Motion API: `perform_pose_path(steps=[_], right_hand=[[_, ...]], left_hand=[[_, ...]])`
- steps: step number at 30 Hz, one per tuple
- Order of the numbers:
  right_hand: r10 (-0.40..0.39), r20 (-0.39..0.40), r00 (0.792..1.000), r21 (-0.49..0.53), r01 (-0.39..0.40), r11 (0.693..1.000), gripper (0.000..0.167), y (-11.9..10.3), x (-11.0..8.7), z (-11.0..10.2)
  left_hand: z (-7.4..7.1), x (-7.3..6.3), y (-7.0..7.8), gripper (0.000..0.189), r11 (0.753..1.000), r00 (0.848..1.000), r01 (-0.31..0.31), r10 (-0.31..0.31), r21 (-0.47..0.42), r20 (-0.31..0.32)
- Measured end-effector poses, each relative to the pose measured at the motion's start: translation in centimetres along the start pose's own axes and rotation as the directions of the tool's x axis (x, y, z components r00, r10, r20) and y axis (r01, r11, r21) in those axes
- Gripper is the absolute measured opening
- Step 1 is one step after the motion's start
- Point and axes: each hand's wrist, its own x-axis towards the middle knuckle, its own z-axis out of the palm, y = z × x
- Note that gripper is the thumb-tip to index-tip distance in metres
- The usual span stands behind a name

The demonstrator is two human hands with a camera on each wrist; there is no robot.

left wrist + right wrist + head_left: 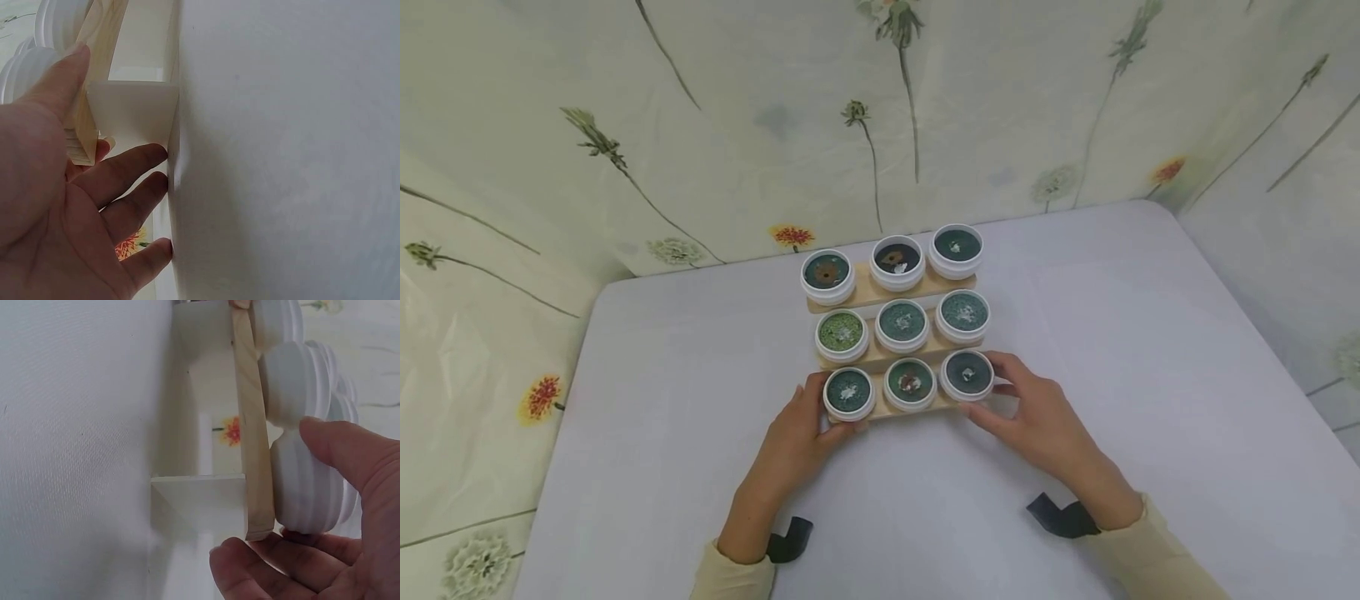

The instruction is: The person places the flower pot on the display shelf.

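A three-step stand with wooden treads (880, 411) and white supports (134, 103) holds several round white pots with mostly green, speckled tops. My left hand (793, 442) grips the left end of the front tread beside the left front pot (849, 393). In the left wrist view its thumb lies along the wood, and the other fingers spread down toward the table. My right hand (1037, 417) holds the right front pot (967, 375) between thumb and fingers. Its lower fingers (237, 569) reach below the end of the wooden tread (253, 425) in the right wrist view.
The stand sits on a table under a white cloth (700, 350), near its back edge. Behind and beside the table hangs a pale curtain (737, 100) printed with flowers. Black curved pieces (1063, 517) are at both wrists, by the beige sleeves (1150, 554).
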Motion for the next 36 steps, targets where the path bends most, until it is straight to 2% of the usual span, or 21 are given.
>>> perform_pose_path(steps=[6, 11, 15, 18, 22, 29, 36], right_hand=[[-0.027, 0.063, 0.998, 0.047, 0.024, 0.999, 0.095, 0.2, 0.4, -0.2], [0.010, 0.119, 0.993, -0.010, -0.009, 1.000, 0.113, 0.1, 0.9, -1.2], [0.045, 0.121, 0.992, -0.067, -0.037, 0.997, 0.124, -0.9, 2.0, -3.0], [0.022, 0.097, 0.995, -0.072, -0.015, 0.997, 0.124, -2.0, 3.4, -4.5], [-0.027, 0.067, 0.997, -0.017, 0.028, 0.999, 0.121, -2.7, 5.2, -5.5], [-0.028, 0.090, 0.996, 0.061, 0.023, 0.998, 0.119, -2.8, 6.8, -5.2], [-0.049, 0.096, 0.994, 0.102, 0.040, 0.994, 0.118, -2.7, 7.3, -4.8]], left_hand=[[0.0, 0.0, -0.2, 0.072, 1.000, 1.000, 0.006, -0.006, -0.009, -0.007], [-0.1, 0.0, -0.2, 0.072, 1.000, 1.000, 0.013, -0.013, -0.011, -0.007], [-0.1, 0.0, -0.3, 0.071, 1.000, 1.000, 0.015, -0.015, -0.009, -0.008], [-0.1, 0.0, -0.4, 0.071, 1.000, 1.000, 0.011, -0.011, -0.011, -0.010], [0.2, -0.1, -0.6, 0.071, 1.000, 1.000, 0.004, -0.004, -0.016, -0.016], [0.4, 0.0, -0.7, 0.070, 0.999, 0.999, -0.039, 0.039, 0.001, -0.023], [0.2, 0.1, -0.6, 0.071, 1.000, 0.999, -0.026, 0.026, 0.007, -0.020]])
